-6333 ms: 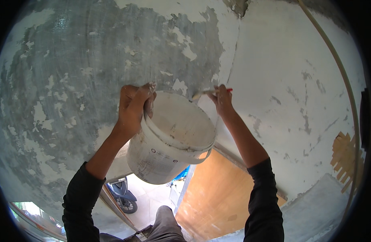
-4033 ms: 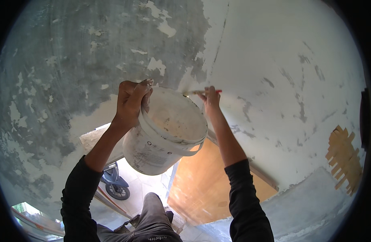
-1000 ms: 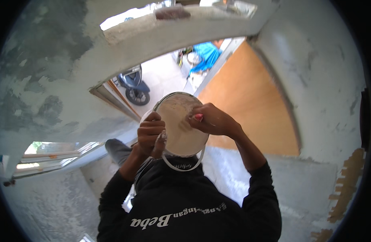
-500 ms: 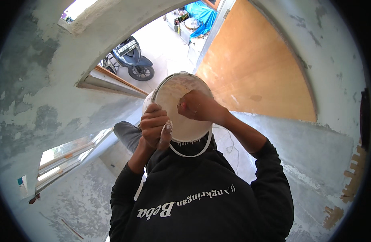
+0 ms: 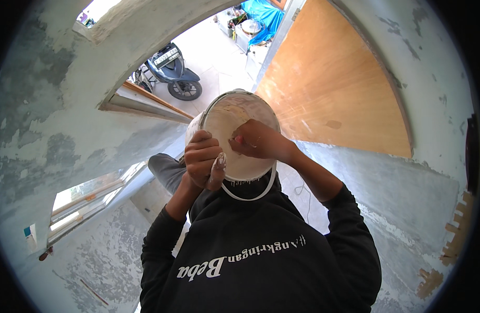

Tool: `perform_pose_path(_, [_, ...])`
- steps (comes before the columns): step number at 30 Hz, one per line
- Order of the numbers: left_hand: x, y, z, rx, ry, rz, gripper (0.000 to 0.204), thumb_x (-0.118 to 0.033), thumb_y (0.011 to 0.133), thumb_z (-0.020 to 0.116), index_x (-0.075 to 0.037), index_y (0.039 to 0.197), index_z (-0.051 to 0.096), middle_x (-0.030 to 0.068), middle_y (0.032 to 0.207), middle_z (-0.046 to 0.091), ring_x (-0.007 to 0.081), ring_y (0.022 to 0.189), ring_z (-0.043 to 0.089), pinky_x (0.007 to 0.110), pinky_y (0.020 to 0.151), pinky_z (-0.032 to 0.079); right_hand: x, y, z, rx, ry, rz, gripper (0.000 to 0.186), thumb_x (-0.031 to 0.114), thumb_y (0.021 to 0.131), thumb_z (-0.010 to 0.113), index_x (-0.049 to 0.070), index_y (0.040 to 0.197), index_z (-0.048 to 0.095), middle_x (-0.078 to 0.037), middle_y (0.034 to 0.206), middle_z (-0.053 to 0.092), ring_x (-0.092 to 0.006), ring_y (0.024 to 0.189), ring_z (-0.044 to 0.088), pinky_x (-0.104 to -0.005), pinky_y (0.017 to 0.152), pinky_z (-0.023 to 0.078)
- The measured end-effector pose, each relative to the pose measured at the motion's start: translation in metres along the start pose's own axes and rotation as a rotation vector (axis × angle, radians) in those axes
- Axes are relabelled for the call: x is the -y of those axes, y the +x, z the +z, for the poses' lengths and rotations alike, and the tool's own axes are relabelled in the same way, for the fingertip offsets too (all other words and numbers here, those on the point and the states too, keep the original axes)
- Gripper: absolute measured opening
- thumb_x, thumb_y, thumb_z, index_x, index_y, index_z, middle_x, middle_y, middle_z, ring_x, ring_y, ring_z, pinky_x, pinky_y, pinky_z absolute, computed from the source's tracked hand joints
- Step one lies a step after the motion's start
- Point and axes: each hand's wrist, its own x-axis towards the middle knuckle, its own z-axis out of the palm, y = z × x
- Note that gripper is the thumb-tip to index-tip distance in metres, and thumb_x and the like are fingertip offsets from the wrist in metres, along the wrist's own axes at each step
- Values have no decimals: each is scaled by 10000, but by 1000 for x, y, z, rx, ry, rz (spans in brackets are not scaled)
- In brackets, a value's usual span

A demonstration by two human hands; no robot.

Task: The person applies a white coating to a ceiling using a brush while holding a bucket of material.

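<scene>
A white bucket [image 5: 216, 121] is tilted so that its mouth faces me, its inner wall smeared with pale residue. My left hand [image 5: 202, 159] is closed on the left side of its rim, and the thumb is coated with white stuff. Inside the mouth is my right hand [image 5: 261, 140], a fist around something with a small red part [image 5: 239, 140]; the rest of that thing is hidden by the fingers. The bucket's white carrying handle [image 5: 250, 200] hangs in a loop in front of my black top.
A wooden door [image 5: 334, 83] stands open on the right. Through the doorway are a parked motorbike [image 5: 175, 73] and a blue tarp [image 5: 266, 21]. Patchy grey walls [image 5: 42, 104] surround me, with a window [image 5: 86, 201] at left. A thin cable [image 5: 308, 201] lies on the floor.
The bucket and both hands have shifted very slightly to the right in the picture. My right fist sits a little lower in the bucket's mouth; both grips are unchanged.
</scene>
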Motion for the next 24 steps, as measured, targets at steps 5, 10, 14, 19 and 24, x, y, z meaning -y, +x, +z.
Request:
perform_pose_path(5, [-2,3,-1,47,-5,-19,185,-25,626,517,-42,472,416,46,491,403,196,408,389,341,545,314,-3,2,13,-453,5,-68,300,232,847,530,-8,682,604,-188,709,606,-359,666,596,-441,646,479])
perform_pose_path(10, [-2,5,1,52,-17,-33,174,-30,619,520,-41,477,419,49,500,415,198,412,394,341,544,315,-9,-4,21,-338,-142,19,290,224,836,540,-16,686,605,-185,693,606,-361,657,595,-438,639,480])
perform_pose_path(14, [1,5,2,38,-9,-24,178,-28,619,521,-41,475,416,48,497,412,199,412,397,339,544,316,-7,0,11,-112,36,-27,272,218,831,535,-1,688,610,-188,663,604,-361,641,594,-446,631,474])
perform_pose_path(19, [0,2,-2,41,-23,-33,180,-26,621,517,-41,474,414,46,494,404,200,410,395,337,543,314,-1,1,3,-343,190,33,261,219,829,535,6,704,619,-195,665,604,-360,644,593,-450,623,466])
perform_pose_path(24, [2,1,2,20,-5,-30,186,-33,631,512,-39,474,413,52,494,406,202,408,391,343,542,314,-15,0,19,-261,-103,-47,273,178,873,511,-9,681,563,-179,651,585,-330,630,556,-406,603,432])
